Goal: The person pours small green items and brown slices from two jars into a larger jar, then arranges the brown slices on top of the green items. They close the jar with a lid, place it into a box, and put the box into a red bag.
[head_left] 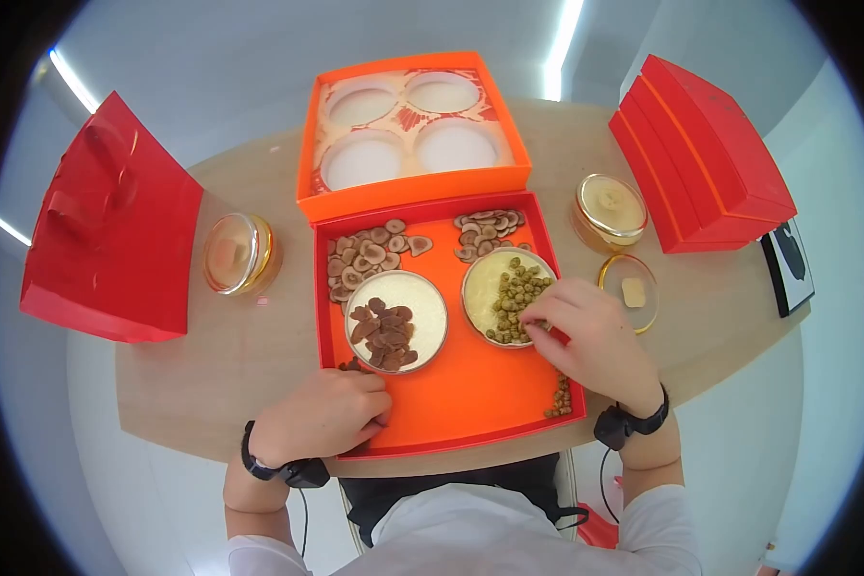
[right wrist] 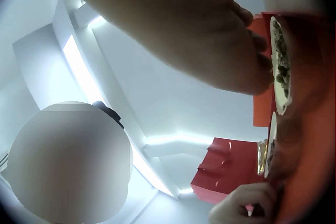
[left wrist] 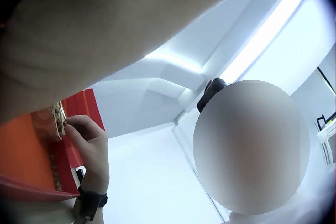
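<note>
My right hand (head_left: 586, 331) is over a round pale-topped jar (head_left: 482, 278) heaped with small green coiled pellets (head_left: 516, 293). Its thumb and forefinger pinch a pellet at the heap's near edge, as the left wrist view shows. At the front left wall of the red box (head_left: 451, 444), my left hand (head_left: 326, 413) has its fingers curled down inside, beside a few brown flakes (head_left: 352, 365). Its fingertips are hidden, and I cannot tell whether they hold anything. Just beyond stands a second pale-topped jar (head_left: 422, 305) with dark brown slices (head_left: 386, 334) piled on it.
Ringed tan slices (head_left: 365, 254) lie in the box's back corners; more pellets (head_left: 559, 396) line its right wall. Behind is an orange-rimmed lid with a four-hole insert (head_left: 411, 134). Gold-rimmed jars (head_left: 243, 254), a clear lid (head_left: 643, 298), a red bag (head_left: 115, 230) and red boxes (head_left: 696, 158) flank it.
</note>
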Demonstrator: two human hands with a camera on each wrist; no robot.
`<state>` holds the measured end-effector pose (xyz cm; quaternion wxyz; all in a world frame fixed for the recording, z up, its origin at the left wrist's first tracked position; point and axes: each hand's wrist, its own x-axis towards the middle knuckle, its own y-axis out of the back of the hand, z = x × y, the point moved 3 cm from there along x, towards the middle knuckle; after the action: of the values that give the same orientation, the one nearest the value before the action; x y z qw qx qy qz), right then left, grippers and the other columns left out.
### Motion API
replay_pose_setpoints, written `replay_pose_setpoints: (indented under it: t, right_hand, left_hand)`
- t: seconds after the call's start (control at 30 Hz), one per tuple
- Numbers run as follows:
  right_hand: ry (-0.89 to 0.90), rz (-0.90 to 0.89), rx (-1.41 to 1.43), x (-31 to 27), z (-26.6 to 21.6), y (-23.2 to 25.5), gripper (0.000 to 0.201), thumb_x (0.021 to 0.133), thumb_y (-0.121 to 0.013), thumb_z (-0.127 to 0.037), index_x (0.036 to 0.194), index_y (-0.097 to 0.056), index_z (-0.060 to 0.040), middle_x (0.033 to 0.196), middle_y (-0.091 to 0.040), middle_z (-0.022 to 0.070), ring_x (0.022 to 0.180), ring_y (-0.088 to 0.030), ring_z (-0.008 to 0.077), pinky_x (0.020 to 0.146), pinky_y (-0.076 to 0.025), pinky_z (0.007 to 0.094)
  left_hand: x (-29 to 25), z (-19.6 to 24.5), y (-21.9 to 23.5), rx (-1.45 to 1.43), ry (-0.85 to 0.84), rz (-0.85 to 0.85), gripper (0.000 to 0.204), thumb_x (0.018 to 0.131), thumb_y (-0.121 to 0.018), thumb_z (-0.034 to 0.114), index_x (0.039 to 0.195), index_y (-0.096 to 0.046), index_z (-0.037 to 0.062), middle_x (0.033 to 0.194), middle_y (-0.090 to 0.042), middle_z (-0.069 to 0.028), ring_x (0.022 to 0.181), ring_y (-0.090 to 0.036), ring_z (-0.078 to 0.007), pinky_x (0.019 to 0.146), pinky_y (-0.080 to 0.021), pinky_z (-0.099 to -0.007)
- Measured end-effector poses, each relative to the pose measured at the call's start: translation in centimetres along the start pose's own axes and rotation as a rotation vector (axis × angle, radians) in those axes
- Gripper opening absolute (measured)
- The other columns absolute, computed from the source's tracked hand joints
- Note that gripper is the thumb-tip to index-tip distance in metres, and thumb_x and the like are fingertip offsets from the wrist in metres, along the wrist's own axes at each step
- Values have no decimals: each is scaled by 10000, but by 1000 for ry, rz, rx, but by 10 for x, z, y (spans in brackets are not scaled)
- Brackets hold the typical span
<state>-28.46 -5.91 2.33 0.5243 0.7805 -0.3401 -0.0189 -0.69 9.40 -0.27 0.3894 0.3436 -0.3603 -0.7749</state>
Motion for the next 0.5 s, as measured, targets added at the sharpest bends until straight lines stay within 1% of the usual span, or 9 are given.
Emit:
replay_pose_setpoints:
  t: [0.07, 0.13, 0.23, 0.27, 0.33, 0.37, 0.43, 0.5]
  right_hand:
    - [-3, 18, -88, -1, 5, -3, 137, 888, -796, -83, 1016, -755, -56, 971, -687, 79, 930, -676, 280, 781, -563, 412]
    - [10, -4, -95, -1, 7, -4, 149, 893, -798, -89, 1032, -757, -52, 983, -686, 76, 931, -674, 280, 781, -560, 412]
    - [-16, 10, -82, 2, 3, -3, 150, 883, -812, -64, 1024, -767, -43, 962, -696, 92, 909, -679, 297, 766, -561, 412]
    - [-33, 22, -74, 2, 1, -2, 148, 876, -818, -50, 1016, -772, -39, 949, -701, 100, 898, -683, 305, 758, -562, 413]
    - [-28, 6, -34, 2, -2, -1, 151, 893, -801, -73, 1039, -768, -50, 956, -692, 90, 917, -684, 293, 773, -563, 414]
    - [-27, -2, -15, 1, -2, 1, 154, 902, -792, -85, 1051, -766, -55, 960, -688, 84, 926, -684, 287, 781, -564, 415]
    - [1, -126, 102, 0, -5, 5, 150, 906, -791, -98, 1049, -766, -61, 953, -687, 87, 940, -693, 288, 790, -571, 410]
    - [33, -269, 170, -4, -5, 6, 144, 913, -785, -114, 1048, -766, -66, 954, -689, 87, 959, -700, 289, 804, -579, 408]
  left_hand:
    - [1, 1, 2, -37, -10, 22, 118, 844, -832, 132, 866, -732, 73, 888, -723, -68, 824, -715, -303, 738, -584, -407]
    - [1, 0, 5, -114, -34, 63, 124, 844, -835, 124, 870, -728, 67, 879, -724, -70, 817, -712, -306, 729, -582, -396]
    - [2, 6, 20, -190, -76, 303, 115, 864, -839, 94, 892, -734, 58, 861, -718, -77, 810, -711, -304, 713, -578, -388]
    - [3, 7, 24, -208, -44, 391, 109, 872, -839, 85, 904, -740, 54, 870, -718, -82, 812, -713, -304, 714, -579, -390]
    - [4, 8, 30, -243, 19, 568, 98, 887, -838, 66, 929, -752, 48, 887, -717, -91, 816, -715, -305, 717, -581, -395]
    - [5, 7, 31, -218, 45, 630, 99, 889, -839, 59, 939, -755, 45, 896, -715, -94, 815, -713, -306, 718, -581, -398]
    - [7, 0, 28, -170, 97, 752, 103, 892, -841, 45, 957, -762, 40, 913, -711, -100, 811, -711, -308, 719, -582, -404]
    - [10, -7, 25, -53, 89, 770, 106, 894, -838, 49, 966, -762, 33, 932, -712, -106, 818, -709, -311, 725, -584, -405]
